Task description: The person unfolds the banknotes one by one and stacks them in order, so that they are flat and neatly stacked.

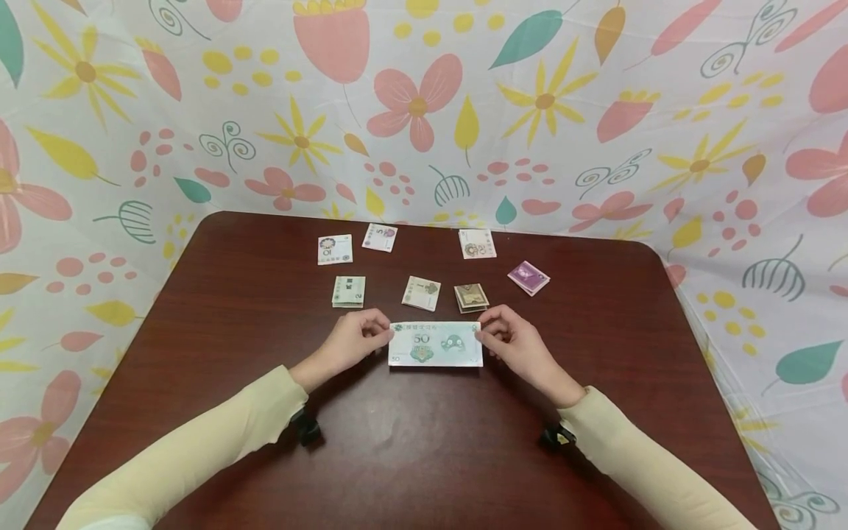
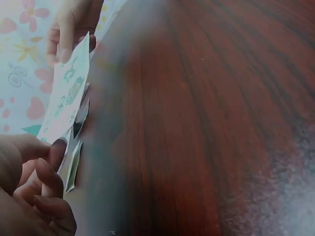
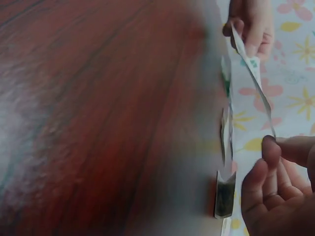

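A pale green-and-white banknote (image 1: 436,344) marked 50 is stretched flat between both hands, its printed face showing in the head view. The left hand (image 1: 351,342) pinches its left edge between thumb and forefinger. At the opposite edge, the right hand (image 1: 523,350) grips the note the same way. Seen from the left wrist, the banknote (image 2: 69,93) slants away above the table. In the right wrist view it appears nearly edge-on. Just beyond it lie a folded green note (image 1: 348,291), a folded note (image 1: 421,293) with a green print and a folded brown note (image 1: 471,297).
Farther back on the dark wooden table (image 1: 424,456) are folded notes: a 10 note (image 1: 335,250), a 5 note (image 1: 380,237), a brownish note (image 1: 477,244) and a purple one (image 1: 528,278). A flower-patterned cloth (image 1: 411,169) hangs behind the table and along its sides.
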The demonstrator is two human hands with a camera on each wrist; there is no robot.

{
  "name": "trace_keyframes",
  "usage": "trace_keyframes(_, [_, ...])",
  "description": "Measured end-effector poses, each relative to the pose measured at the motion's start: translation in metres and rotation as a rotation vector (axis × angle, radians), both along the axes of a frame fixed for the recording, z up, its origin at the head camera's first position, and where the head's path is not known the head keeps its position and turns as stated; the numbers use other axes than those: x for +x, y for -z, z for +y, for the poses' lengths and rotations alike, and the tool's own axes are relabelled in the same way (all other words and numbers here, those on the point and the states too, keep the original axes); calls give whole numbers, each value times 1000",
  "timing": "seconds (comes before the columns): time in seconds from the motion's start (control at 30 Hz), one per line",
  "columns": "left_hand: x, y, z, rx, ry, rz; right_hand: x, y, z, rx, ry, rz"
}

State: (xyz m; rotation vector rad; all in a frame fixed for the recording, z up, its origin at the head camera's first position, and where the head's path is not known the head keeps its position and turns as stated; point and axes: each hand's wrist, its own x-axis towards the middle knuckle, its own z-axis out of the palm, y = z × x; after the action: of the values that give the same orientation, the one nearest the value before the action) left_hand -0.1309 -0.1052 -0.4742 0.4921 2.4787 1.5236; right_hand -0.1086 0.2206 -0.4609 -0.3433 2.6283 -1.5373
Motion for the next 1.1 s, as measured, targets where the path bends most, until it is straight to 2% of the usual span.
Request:
trace_keyframes(0.17, [5, -2, -1, -74, 49, 26, 2, 4, 0, 91, -39, 38])
trace_keyframes(0.3, [8, -3, -2, -157, 82, 93, 4, 6, -1, 189, -64, 71])
trace_keyframes(0.47, [9, -1, -2, -267, 114, 163, 6, 10, -4, 234, -109, 72])
trace_keyframes(0.67, [10, 1, 0, -379, 138, 188, 8, 13, -9, 274, -149, 84])
trace_keyframes(1.1, [12, -2, 2, -470, 142, 205, 7, 10, -17, 391, -173, 142])
